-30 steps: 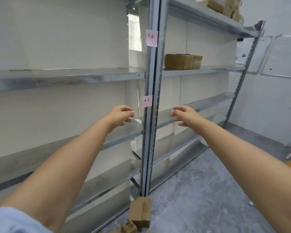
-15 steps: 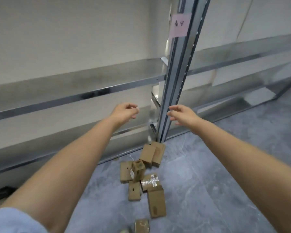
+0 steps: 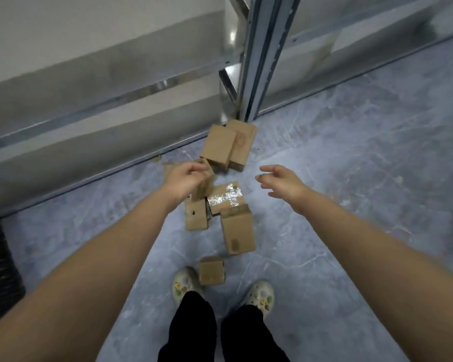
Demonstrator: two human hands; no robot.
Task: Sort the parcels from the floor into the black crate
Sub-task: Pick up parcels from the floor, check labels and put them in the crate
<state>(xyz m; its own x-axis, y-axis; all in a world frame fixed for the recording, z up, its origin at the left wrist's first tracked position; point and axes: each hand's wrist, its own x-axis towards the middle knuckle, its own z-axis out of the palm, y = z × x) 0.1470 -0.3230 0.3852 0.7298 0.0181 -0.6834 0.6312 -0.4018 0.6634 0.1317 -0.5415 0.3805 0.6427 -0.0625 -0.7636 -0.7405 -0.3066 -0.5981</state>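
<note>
Right hand [image 3: 283, 182] over bare floor [image 3: 356, 163]; parcels [image 3: 237, 228] beside shelf edge [image 3: 89, 163].

The person is wearing black trousers [image 3: 191, 327], with plain dark cloth covering both legs down to the shoes. Just beyond the trousers' hems, a left shoe [image 3: 185, 283] and a right shoe [image 3: 260, 293] are showing. Both are pale, rounded clog-style shoes carrying small coloured charms in yellow, purple and green across the uppers. On either side of the trousers, the left forearm [image 3: 102, 257] and right forearm [image 3: 364, 244] are running unclothed to the bare left hand [image 3: 187, 176] and right hand [image 3: 280, 178].
</note>
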